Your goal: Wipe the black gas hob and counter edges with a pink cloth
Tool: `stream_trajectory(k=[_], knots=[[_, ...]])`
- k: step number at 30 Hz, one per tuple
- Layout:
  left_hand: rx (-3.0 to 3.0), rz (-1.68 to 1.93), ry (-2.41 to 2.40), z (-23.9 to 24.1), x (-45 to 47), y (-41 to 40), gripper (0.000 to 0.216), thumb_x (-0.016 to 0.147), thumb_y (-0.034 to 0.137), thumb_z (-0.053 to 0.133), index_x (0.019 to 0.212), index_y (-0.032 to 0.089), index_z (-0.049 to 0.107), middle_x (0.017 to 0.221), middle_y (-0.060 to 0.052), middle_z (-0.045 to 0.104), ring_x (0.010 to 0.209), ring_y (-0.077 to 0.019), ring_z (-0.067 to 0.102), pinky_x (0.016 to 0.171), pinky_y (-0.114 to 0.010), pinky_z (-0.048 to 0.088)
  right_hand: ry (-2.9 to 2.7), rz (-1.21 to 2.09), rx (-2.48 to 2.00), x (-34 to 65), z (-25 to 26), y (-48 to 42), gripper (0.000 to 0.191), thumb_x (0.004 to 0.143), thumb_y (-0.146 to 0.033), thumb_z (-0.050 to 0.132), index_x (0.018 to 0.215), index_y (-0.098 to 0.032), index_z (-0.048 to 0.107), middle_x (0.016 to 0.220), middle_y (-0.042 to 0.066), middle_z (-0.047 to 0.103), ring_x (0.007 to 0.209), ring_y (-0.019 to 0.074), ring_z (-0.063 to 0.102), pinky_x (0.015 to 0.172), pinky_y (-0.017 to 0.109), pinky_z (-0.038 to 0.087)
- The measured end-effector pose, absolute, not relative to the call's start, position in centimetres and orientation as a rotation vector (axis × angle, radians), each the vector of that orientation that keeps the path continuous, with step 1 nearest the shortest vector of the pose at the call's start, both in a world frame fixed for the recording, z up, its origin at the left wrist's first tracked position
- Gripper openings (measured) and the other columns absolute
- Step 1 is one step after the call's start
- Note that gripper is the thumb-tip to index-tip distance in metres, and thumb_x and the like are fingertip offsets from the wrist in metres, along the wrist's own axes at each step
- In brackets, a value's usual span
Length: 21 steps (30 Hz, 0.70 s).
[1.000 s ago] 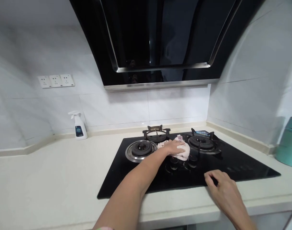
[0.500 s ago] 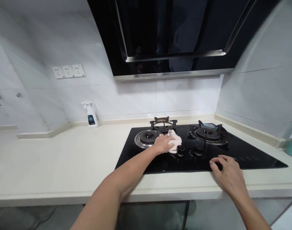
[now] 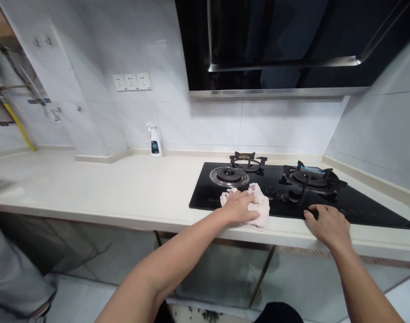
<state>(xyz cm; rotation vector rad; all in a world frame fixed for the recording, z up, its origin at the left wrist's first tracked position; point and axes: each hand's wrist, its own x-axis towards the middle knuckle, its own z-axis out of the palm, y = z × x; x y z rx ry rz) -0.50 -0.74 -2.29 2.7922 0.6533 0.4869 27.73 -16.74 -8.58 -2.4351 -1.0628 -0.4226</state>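
My left hand (image 3: 240, 207) presses down on a crumpled pale pink cloth (image 3: 260, 207), its fingers over the bunched fabric. The cloth lies at the front edge of a black glass gas hob (image 3: 366, 211), partly over the stone lip. Behind it stand the left burner (image 3: 229, 176) and control knobs (image 3: 271, 192). My right hand (image 3: 327, 226) rests on the hob's front right area, fingers slightly curled and holding nothing. Farther back is the right burner (image 3: 308, 177) under its iron grate.
A white spray bottle (image 3: 154, 143) stands on the cream stone counter (image 3: 90, 184) against the tiled wall, below wall sockets (image 3: 131, 81). A black range hood (image 3: 275, 45) hangs overhead. A yellow pipe (image 3: 19, 123) shows far left, and a grey-clad body part (image 3: 13, 269) low left.
My left hand has dragged the cloth toward me to the hob's front edge. The view has swung left and down, showing more counter and the cabinet below.
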Motion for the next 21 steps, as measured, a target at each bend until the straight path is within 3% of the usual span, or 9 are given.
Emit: stream_trajectory(k=[3, 5, 7, 9, 11, 12, 17, 21], knots=[[2.767, 0.506, 0.659, -2.3, -1.4, -2.8, 0.045, 0.083, 0.050, 0.070, 0.121, 0.026, 0.067, 0.139, -0.010, 0.060, 0.124, -0.0358, 0.058, 0.107, -0.050, 0.046, -1.095, -0.417, -2.464, 27.2, -8.2, -16.7, 0.052, 0.094, -0.048, 0.040, 0.123, -0.019, 0.071, 0.130, 0.021, 0.063, 0.122, 0.0415, 0.057, 0.103, 0.056, 0.044], [2.753, 0.535, 0.684, -2.3, -0.7, -3.6, 0.048, 0.083, 0.054, 0.069, 0.121, 0.025, 0.067, 0.155, -0.013, 0.048, 0.133, -0.0399, 0.053, 0.109, -0.055, 0.044, -1.102, -0.424, -2.475, 27.2, -8.2, -16.6, 0.052, 0.093, -0.049, 0.040, 0.121, -0.019, 0.072, 0.129, 0.021, 0.063, 0.121, 0.0426, 0.058, 0.102, 0.057, 0.044], [2.742, 0.514, 0.670, -2.4, 0.7, -3.8, 0.061, 0.082, 0.063, 0.069, 0.131, 0.028, 0.063, 0.170, -0.011, 0.029, 0.148, -0.0455, 0.038, 0.115, -0.062, 0.036, -1.102, -0.439, -2.478, 27.7, -8.5, -16.5, 0.052, 0.092, -0.051, 0.041, 0.120, -0.021, 0.072, 0.128, 0.020, 0.064, 0.119, 0.0431, 0.060, 0.100, 0.058, 0.045], [2.735, 0.439, 0.618, -2.5, 2.5, -3.6, 0.082, 0.080, 0.073, 0.066, 0.149, 0.034, 0.049, 0.175, -0.009, 0.019, 0.157, -0.0462, 0.021, 0.120, -0.068, 0.025, -1.098, -0.448, -2.480, 28.3, -9.0, -16.3, 0.053, 0.091, -0.053, 0.042, 0.119, -0.021, 0.073, 0.126, 0.019, 0.066, 0.117, 0.0436, 0.061, 0.098, 0.058, 0.046], [2.748, 0.357, 0.592, -2.6, 4.0, -3.3, 0.097, 0.077, 0.083, 0.062, 0.159, 0.037, 0.037, 0.175, -0.010, 0.022, 0.159, -0.0441, 0.019, 0.122, -0.069, 0.019, -1.090, -0.447, -2.478, 28.9, -9.3, -16.3, 0.055, 0.091, -0.055, 0.041, 0.120, -0.022, 0.073, 0.126, 0.019, 0.067, 0.116, 0.0442, 0.062, 0.098, 0.058, 0.047], [2.766, 0.329, 0.596, -2.6, 4.5, -3.1, 0.099, 0.075, 0.085, 0.060, 0.158, 0.037, 0.038, 0.174, -0.011, 0.026, 0.158, -0.0430, 0.022, 0.123, -0.068, 0.018, -1.087, -0.443, -2.476, 29.0, -9.4, -16.3, 0.056, 0.091, -0.056, 0.041, 0.120, -0.022, 0.074, 0.126, 0.019, 0.067, 0.116, 0.0446, 0.062, 0.097, 0.058, 0.047], [2.849, 0.320, 0.625, -2.4, 3.4, -2.4, 0.083, 0.079, 0.085, 0.053, 0.139, 0.029, 0.062, 0.156, -0.013, 0.054, 0.146, -0.0392, 0.043, 0.120, -0.061, 0.026, -1.085, -0.404, -2.485, 29.4, -9.5, -16.4, 0.059, 0.088, -0.060, 0.038, 0.119, -0.024, 0.074, 0.131, 0.019, 0.066, 0.118, 0.0462, 0.062, 0.098, 0.059, 0.048], [2.836, 0.321, 0.676, -1.7, -0.4, -0.9, 0.082, 0.078, 0.085, 0.056, 0.135, 0.027, 0.065, 0.156, -0.010, 0.054, 0.143, -0.0377, 0.046, 0.119, -0.055, 0.032, -1.094, -0.353, -2.487, 29.8, -9.4, -16.3, 0.064, 0.087, -0.062, 0.035, 0.119, -0.024, 0.075, 0.134, 0.018, 0.065, 0.119, 0.0472, 0.061, 0.098, 0.061, 0.048]])
